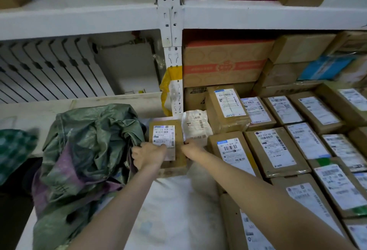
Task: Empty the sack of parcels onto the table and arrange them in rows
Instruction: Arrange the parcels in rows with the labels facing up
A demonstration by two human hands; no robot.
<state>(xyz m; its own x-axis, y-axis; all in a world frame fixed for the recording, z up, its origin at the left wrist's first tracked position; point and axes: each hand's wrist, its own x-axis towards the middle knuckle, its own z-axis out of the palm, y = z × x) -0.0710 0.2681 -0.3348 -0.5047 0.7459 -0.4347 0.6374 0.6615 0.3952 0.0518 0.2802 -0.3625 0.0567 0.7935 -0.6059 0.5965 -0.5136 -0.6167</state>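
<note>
A small brown cardboard parcel (178, 130) with a white label lies flat at the table's middle. My left hand (148, 155) grips its near left side, thumb on the label. My right hand (191, 146) holds its right edge, fingers curled out of sight. A crumpled green woven sack (83, 150) slumps just left of the parcel. A white plastic mailer (195, 123) lies behind my right hand. Several labelled brown parcels (274, 150) sit in rows on the right. A large white bag (174, 214) lies under my forearms.
A white metal shelf post (171, 37) stands behind the parcel, with yellow tape (165, 90) wrapped round it. Stacked cartons (224, 63) fill the shelf at the back right. A radiator (49, 70) is at the back left. A green checked cloth (14, 150) lies far left.
</note>
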